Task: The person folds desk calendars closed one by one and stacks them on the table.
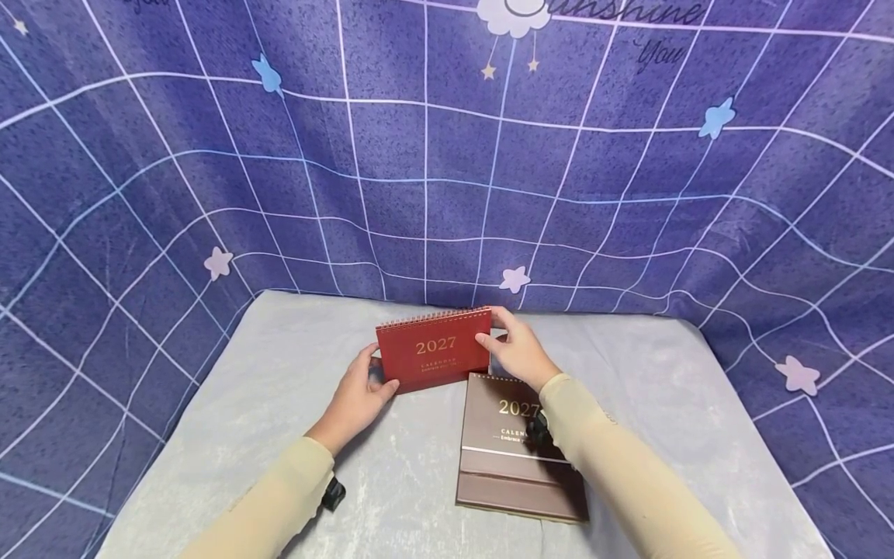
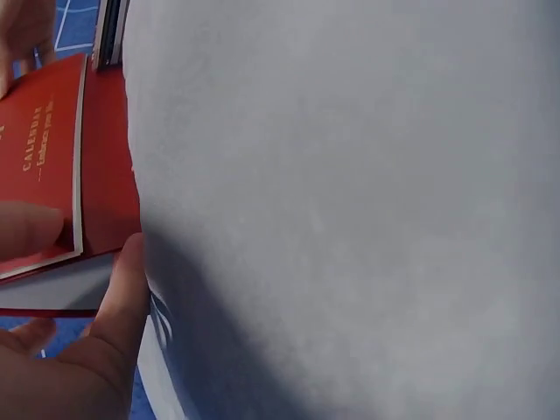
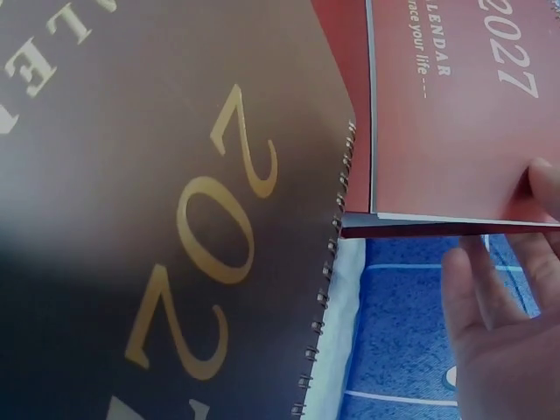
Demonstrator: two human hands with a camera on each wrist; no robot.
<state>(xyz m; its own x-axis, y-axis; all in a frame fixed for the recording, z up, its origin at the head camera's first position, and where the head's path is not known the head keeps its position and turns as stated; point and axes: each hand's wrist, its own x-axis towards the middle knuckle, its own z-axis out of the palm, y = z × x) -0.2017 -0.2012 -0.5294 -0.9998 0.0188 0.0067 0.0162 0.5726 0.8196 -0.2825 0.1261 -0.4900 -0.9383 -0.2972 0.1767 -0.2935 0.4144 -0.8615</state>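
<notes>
A red desk calendar (image 1: 436,349) with gold "2027" lettering and a spiral binding along its top stands tilted back near the rear of the table. My left hand (image 1: 359,400) grips its left side low down, thumb at the front bottom corner. At the upper right edge, my right hand (image 1: 520,353) holds it with the thumb on the cover and fingers behind. A brown desk calendar (image 1: 489,419), also marked 2027, lies in front of the red one, partly beneath my right forearm. In the right wrist view the brown calendar (image 3: 201,227) fills the left side.
A pale grey cloth covers the table (image 1: 391,481). Behind and at both sides hangs a purple-blue curtain (image 1: 391,210) with grid lines and stars. Dark wrist cameras sit under both sleeves, the left camera (image 1: 334,494) near the cloth.
</notes>
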